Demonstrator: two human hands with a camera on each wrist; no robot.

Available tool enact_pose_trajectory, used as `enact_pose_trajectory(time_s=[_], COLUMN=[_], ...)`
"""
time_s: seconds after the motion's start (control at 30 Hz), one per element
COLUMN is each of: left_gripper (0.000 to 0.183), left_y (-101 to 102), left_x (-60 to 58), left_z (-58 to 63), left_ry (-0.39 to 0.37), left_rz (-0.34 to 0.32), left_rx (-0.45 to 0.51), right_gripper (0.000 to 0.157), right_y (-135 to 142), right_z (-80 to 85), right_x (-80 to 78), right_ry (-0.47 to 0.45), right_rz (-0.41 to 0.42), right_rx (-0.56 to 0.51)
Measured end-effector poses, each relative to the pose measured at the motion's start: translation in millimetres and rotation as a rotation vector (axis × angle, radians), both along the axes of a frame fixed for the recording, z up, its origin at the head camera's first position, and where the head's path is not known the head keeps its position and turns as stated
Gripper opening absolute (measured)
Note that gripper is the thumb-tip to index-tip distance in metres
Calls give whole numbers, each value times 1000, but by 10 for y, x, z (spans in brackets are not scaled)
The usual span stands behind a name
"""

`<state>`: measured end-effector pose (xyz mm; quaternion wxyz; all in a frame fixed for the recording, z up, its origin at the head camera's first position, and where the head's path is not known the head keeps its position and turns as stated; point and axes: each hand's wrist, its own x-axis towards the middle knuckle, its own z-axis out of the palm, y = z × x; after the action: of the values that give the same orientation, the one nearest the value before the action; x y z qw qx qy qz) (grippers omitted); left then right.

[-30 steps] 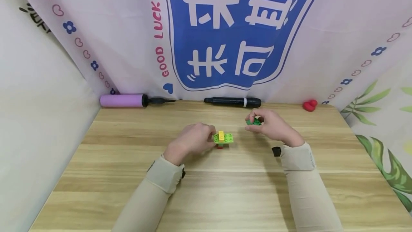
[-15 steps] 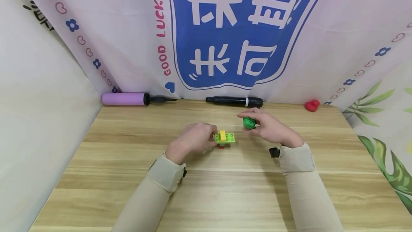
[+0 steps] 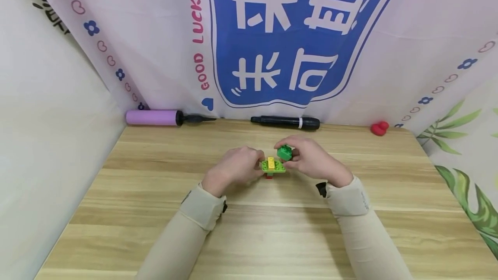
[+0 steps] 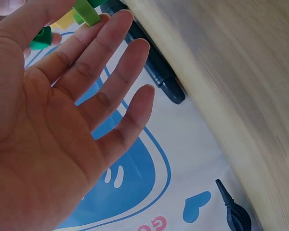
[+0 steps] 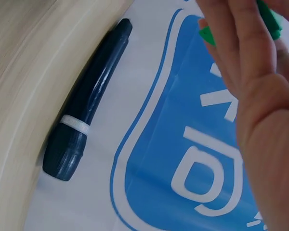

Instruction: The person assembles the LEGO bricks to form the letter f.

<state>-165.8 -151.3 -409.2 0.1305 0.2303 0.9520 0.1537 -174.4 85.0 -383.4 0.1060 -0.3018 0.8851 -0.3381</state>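
A: So, why was the left hand (image 3: 233, 168) at the light-green plate (image 3: 273, 166)?
B: Its fingers (image 4: 94, 36) held the plate's edge, to steady it on the tabletop (image 3: 249, 228).
A: And the right hand (image 3: 311, 161)?
B: It pinched a dark-green brick (image 3: 284, 152) just above the plate, beside the yellow piece (image 3: 271, 162).
A: Anything in the way?
B: No; the pump (image 3: 155, 117), black pen (image 3: 285, 122) and red toy (image 3: 379, 128) lay well apart, at the far edge.

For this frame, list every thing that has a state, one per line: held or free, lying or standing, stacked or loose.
Left hand: steadies the brick stack by its left end.
Right hand: pinches the dark green brick.
Dark green brick: held, tilted, just above the stack.
Brick stack: stands on the table, yellow brick on top.
Purple pump: lying, untouched.
Black marker: lying, untouched.
Red toy: untouched.
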Motion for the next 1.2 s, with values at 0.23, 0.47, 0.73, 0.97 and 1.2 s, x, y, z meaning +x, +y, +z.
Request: enact_pose_trajectory(time_s=[0.23,0.47,0.73,0.97,1.2], left_gripper=[26,28,24,26,25], left_y=[-4,0,0,-1,-13], left_x=[3,6,3,-8,-2], left_z=[6,5,10,8,2], left_ry=[4,10,21,26,28], left_rz=[-10,-10,-17,-23,-33], left_rx=[-11,-15,-10,-14,-12], right_gripper=[60,40,44,45,40], right_y=[-25,-10,-39,-90,-121], right_z=[24,-10,2,-17,-64], right_x=[34,16,26,26,37], right_ry=[4,131,157,206,240], right_rz=[11,14,17,29,64], right_rx=[39,92,109,92,70])
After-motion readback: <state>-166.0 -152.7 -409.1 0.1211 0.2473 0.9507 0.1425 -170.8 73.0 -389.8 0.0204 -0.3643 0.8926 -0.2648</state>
